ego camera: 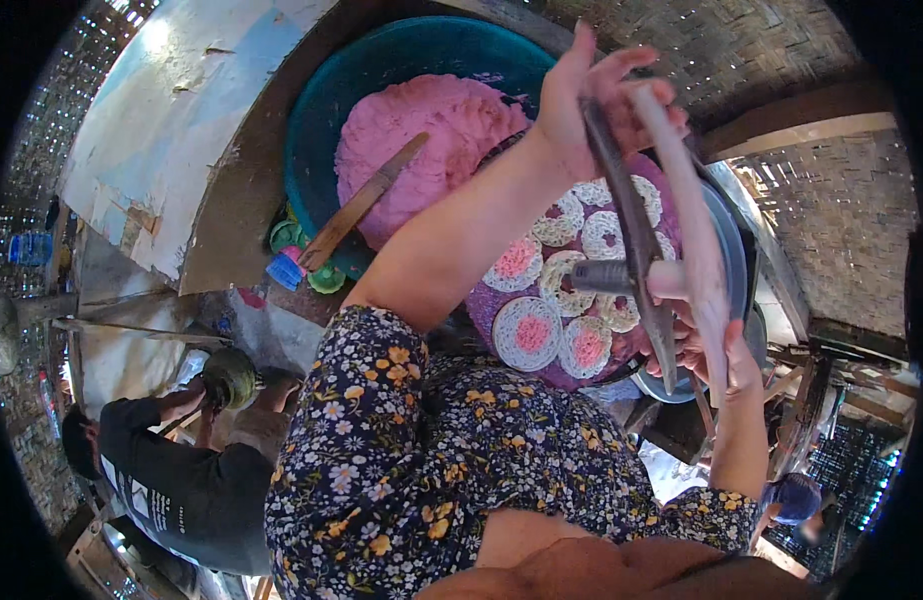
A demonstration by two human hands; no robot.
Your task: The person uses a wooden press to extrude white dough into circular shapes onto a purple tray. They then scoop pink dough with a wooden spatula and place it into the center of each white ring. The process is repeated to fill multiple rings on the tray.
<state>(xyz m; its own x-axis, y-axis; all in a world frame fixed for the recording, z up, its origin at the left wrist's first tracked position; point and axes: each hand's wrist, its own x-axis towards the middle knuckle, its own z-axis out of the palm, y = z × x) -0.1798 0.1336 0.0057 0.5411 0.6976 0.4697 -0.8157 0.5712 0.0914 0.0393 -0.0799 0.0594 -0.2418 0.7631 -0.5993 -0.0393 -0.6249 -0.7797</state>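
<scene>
A two-handled wooden press stands over the lace-like rounds, with a dark bar (630, 217), a pale, coated bar (690, 195), a dark cylinder (602, 277) and a pale pink section between the bars. At the bars' upper ends is my left hand (619, 105), its fingers curled loosely around them and its thumb raised. My right hand (720, 356) holds the lower ends, thumb against the pale bar. Below lie white lacy rounds (527, 334), some with pink centres (587, 347), on a purple surface (480, 307). Left of them, a teal basin (304, 142) holds pink dough (424, 150).
A wooden paddle (364, 202) leans across the basin's rim. Small coloured plastic molds (285, 270) lie beside it. Grey-blue basins (731, 232) stand at the right. A person in a dark shirt (191, 487) works at lower left; another person's head covering (795, 499) shows at lower right.
</scene>
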